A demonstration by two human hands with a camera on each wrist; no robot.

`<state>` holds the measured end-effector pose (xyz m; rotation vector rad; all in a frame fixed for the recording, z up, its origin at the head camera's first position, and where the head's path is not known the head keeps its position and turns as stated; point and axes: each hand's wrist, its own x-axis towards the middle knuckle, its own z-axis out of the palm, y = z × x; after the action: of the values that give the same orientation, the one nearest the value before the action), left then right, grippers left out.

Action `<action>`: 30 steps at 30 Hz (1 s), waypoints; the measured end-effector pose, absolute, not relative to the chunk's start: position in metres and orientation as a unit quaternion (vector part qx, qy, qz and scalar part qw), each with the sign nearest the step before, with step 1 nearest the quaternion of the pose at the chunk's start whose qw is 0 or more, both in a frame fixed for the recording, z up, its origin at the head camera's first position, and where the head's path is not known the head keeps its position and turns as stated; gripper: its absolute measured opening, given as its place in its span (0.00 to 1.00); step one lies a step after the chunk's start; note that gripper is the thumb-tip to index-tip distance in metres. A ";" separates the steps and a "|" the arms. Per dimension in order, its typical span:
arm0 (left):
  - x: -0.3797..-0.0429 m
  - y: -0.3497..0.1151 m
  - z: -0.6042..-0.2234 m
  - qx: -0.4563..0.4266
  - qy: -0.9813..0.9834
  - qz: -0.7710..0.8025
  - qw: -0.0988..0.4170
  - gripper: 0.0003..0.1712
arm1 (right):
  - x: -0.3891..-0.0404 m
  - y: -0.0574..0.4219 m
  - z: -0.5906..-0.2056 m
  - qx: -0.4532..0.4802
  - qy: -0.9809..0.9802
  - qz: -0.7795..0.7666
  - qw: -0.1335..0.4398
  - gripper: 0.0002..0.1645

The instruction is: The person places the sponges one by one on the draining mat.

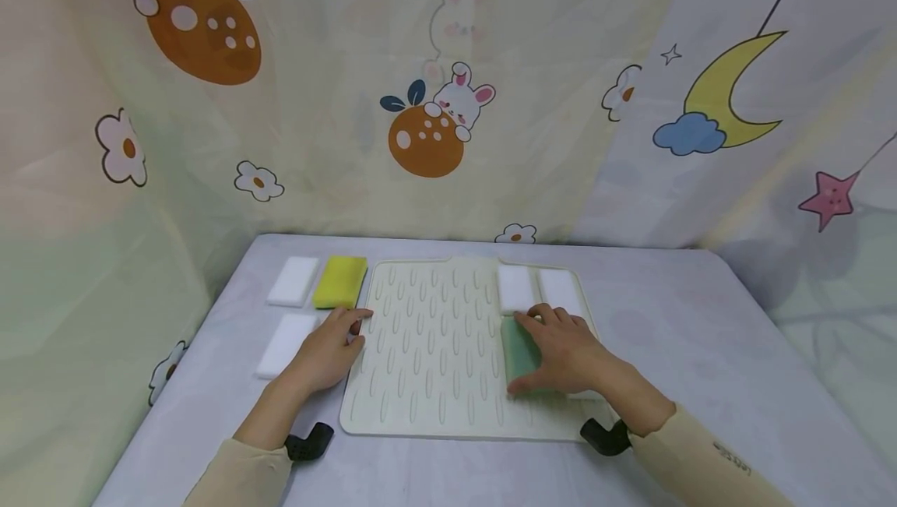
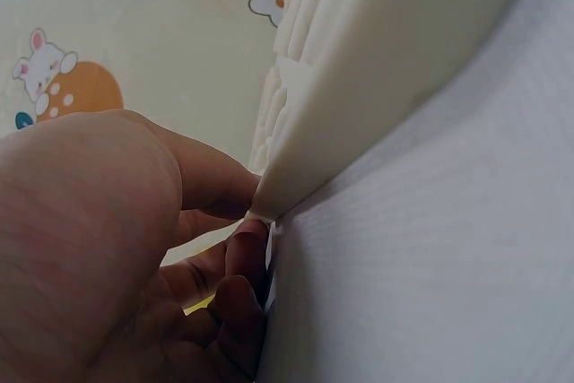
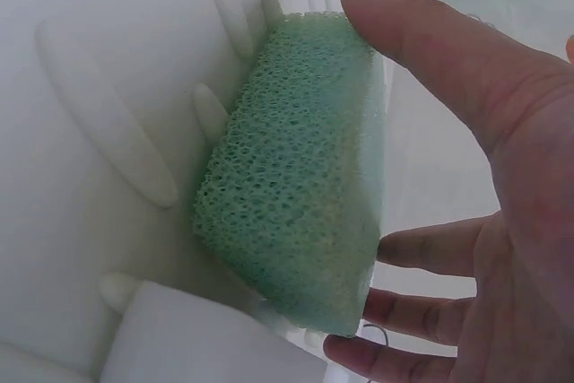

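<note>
A cream mat with raised oval ridges lies on the table. At its left edge my left hand pinches the rim between thumb and fingers; the left wrist view shows the mat's edge up close. Over the mat's right half, my right hand holds a porous green sponge, thumb at one end and fingertips at the other. The sponge sits on the ridges, partly covered by the hand in the head view. Just beyond it on the mat are two white sponges, a left one and a right one.
Left of the mat, a yellow sponge lies beside a white block, with a second white block nearer the front. Printed fabric hangs behind the table. A black wrist device sits at the left sleeve.
</note>
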<state>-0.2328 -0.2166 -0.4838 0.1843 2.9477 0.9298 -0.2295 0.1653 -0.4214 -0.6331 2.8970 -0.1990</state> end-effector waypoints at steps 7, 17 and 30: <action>-0.233 -0.216 -0.484 0.059 0.952 0.299 0.023 0.25 | -0.232 0.173 -0.420 -0.210 0.971 -0.096 0.065 0.72; -0.232 -0.215 -0.485 0.050 0.952 0.302 0.030 0.25 | -0.241 0.194 -0.423 -0.214 0.954 -0.207 0.029 0.51; -0.231 -0.216 -0.484 0.042 0.949 0.310 0.028 0.25 | -0.247 0.220 -0.424 -0.212 0.925 -0.314 0.010 0.45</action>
<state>-0.2309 -0.2158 -0.4841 0.1284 2.9309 0.9564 -0.2475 0.2200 -0.4244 -0.6626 2.8883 -0.9804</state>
